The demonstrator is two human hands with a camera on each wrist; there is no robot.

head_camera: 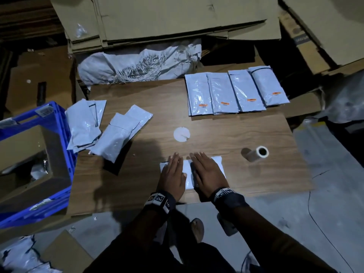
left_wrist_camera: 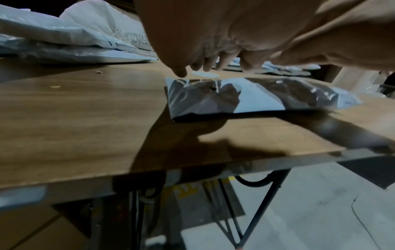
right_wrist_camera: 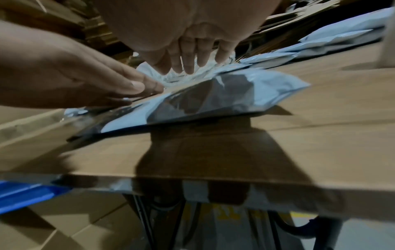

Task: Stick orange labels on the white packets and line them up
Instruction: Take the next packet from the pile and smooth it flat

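Observation:
A white packet point(head_camera: 188, 172) lies near the front edge of the wooden table point(head_camera: 226, 134). My left hand point(head_camera: 173, 172) and right hand point(head_camera: 206, 172) both lie flat on it, fingers straight, pressing it down. The same packet point(left_wrist_camera: 252, 96) shows under my left hand point(left_wrist_camera: 205, 49) in the left wrist view, and the packet point(right_wrist_camera: 213, 98) under my right hand point(right_wrist_camera: 188, 55) in the right wrist view. A row of several white packets with orange labels point(head_camera: 236, 91) lies at the back right. A loose pile of unlabelled packets point(head_camera: 106, 133) sits at the left. The label roll point(head_camera: 256, 153) lies to the right.
A round white disc point(head_camera: 181, 134) lies mid-table. A blue crate point(head_camera: 35, 164) with a cardboard box inside stands at the left. A large white sack point(head_camera: 137, 64) and flattened cardboard point(head_camera: 157, 20) lie behind the table. Grey floor runs in front and to the right.

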